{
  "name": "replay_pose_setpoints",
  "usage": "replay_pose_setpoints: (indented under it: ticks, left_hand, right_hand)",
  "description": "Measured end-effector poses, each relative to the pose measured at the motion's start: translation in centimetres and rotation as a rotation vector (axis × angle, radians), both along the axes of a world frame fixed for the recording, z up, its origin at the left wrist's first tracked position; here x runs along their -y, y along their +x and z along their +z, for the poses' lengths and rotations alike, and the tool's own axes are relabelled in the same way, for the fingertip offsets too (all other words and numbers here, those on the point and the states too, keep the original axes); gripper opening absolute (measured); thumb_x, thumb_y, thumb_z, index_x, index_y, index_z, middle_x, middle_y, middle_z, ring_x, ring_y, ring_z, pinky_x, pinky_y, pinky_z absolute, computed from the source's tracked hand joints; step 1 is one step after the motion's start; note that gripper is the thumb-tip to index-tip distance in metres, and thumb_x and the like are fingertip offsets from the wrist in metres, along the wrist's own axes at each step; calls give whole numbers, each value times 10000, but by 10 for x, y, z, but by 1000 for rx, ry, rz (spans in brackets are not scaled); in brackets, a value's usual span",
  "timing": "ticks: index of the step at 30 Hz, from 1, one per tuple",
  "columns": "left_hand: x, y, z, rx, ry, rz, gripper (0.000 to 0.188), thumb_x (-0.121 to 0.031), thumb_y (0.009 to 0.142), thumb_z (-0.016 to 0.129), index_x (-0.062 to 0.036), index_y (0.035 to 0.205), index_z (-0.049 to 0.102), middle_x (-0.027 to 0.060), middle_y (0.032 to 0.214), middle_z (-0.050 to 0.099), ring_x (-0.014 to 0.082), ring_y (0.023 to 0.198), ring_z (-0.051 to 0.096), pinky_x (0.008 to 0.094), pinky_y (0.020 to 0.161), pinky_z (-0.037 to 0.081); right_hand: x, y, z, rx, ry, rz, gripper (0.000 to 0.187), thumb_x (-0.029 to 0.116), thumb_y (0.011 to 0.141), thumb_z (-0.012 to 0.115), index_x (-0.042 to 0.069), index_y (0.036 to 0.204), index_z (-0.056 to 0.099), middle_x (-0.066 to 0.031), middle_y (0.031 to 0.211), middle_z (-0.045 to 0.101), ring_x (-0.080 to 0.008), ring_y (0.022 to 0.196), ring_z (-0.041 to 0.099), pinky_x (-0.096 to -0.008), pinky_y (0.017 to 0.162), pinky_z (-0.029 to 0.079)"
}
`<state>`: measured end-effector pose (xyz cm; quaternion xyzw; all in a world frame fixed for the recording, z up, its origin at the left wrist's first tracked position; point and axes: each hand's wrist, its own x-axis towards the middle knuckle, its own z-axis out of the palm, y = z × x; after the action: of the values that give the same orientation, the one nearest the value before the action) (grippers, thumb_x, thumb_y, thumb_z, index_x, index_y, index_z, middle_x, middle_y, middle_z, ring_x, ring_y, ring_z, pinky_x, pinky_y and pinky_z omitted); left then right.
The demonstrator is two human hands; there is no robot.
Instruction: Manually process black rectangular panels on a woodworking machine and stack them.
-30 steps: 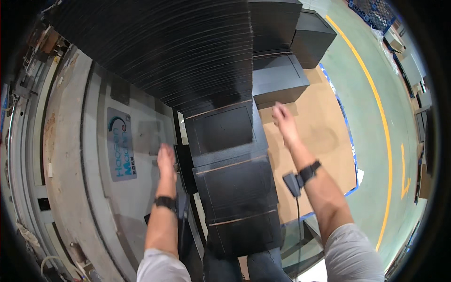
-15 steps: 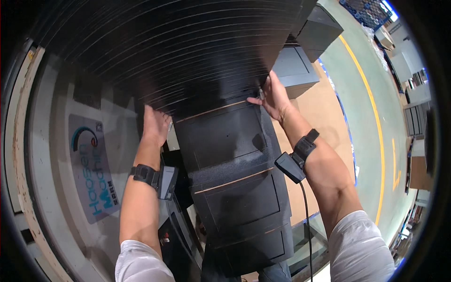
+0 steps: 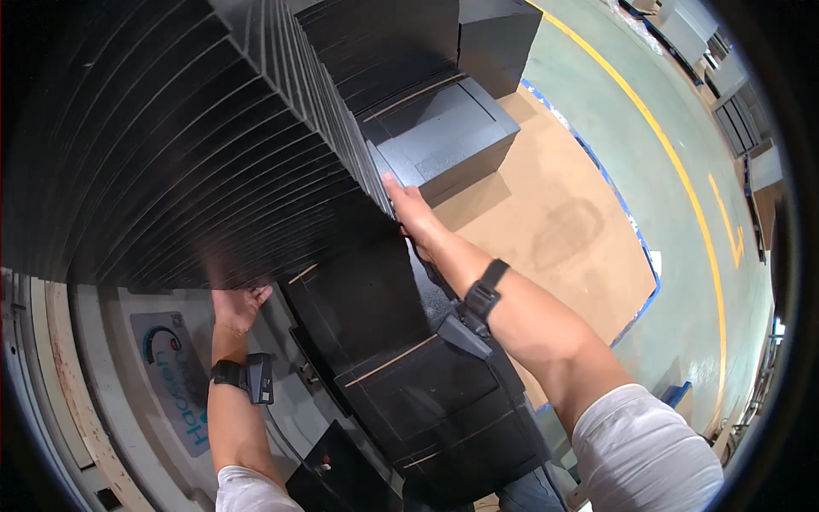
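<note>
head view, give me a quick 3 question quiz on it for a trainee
1. True or false: both hands touch the big stack of black sheets.
2. Which hand is on the stack's lower edge? A) left hand B) right hand C) neither
3. Fill in: the bundles beyond the right hand rest on a brown ____.

Key
1. True: each hand is against the stack.
2. A: the left hand sits under the lower edge, while the right hand lies flat on the stack's right side.
3. Cardboard sheet, beside the green floor with a yellow line.
</note>
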<state>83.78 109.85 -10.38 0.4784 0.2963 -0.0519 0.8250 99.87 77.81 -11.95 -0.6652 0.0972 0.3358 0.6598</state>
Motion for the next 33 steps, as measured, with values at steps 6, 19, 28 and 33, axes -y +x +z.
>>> replay_pose_setpoints:
  ticks: [6,19,28,33]
  left_hand:
    - [27,4,-1,-138,-3,151,749,-737,835,368,-112,1210,541,64,1073,579,251,947,559,367,797,484]
    - [63,-91,-28,-281,-73,286,759,-750,841,323,-92,1129,569,89,1017,595,283,939,573,427,858,469]
    - [127,-193,-38,-215,-96,214,593,-616,887,403,-121,1179,548,90,1159,589,283,1060,541,467,958,418]
    - [153,-254,-42,-284,-228,507,414,-370,956,480,-80,1249,519,111,1243,555,302,1154,504,469,1028,363]
  right_hand:
    - [8,10,-7,-24,-14,84,722,685,897,304,138,1323,508,-60,1218,575,-186,1048,493,-355,851,373]
    - [42,-59,32,-276,125,34,689,538,946,387,-3,1373,394,-177,1282,528,-286,1146,530,-424,926,443]
    - [99,-139,-11,-130,8,61,692,484,970,378,-67,1387,346,-195,1423,401,-294,1298,406,-377,1038,351]
    - [107,-188,87,-315,134,6,573,455,977,371,22,1344,443,-205,1385,437,-294,1276,416,-402,1053,326]
